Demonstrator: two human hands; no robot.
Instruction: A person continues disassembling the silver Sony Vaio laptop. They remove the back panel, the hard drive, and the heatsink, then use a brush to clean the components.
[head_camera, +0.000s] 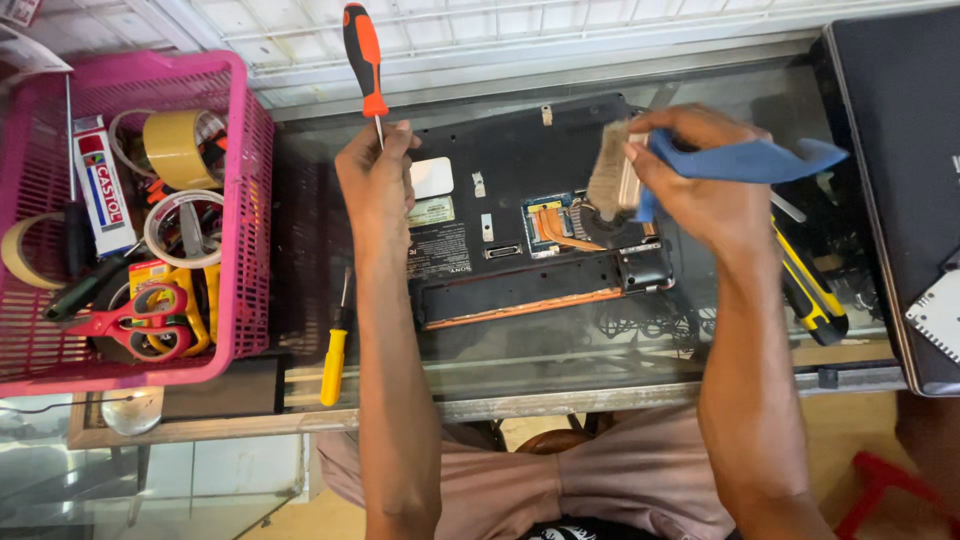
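The laptop (520, 215) at mid-frame already lies opened, the right hand (700, 185) grips a brush (608, 170) sweeping inside, the left hand (378, 175) clutches a screwdriver (362, 60); cleaning looks unfinished.

And we're looking down at a small electronics repair workshop. Centre frame, an opened laptop base (520, 225) lies on a glass table (560, 355), its cover off and its copper-coloured cooling parts bare. At the left edge sits a pink plastic basket (235, 130) crammed with rolls of tape (178, 148), red-handled scissors (135, 320) and a glue tube. A yellow-handled screwdriver (334, 365) lies on the table just beside it, a yellow-and-black utility knife (812, 290) right of centre, and another closed dark laptop (900, 150) fills the upper right corner.
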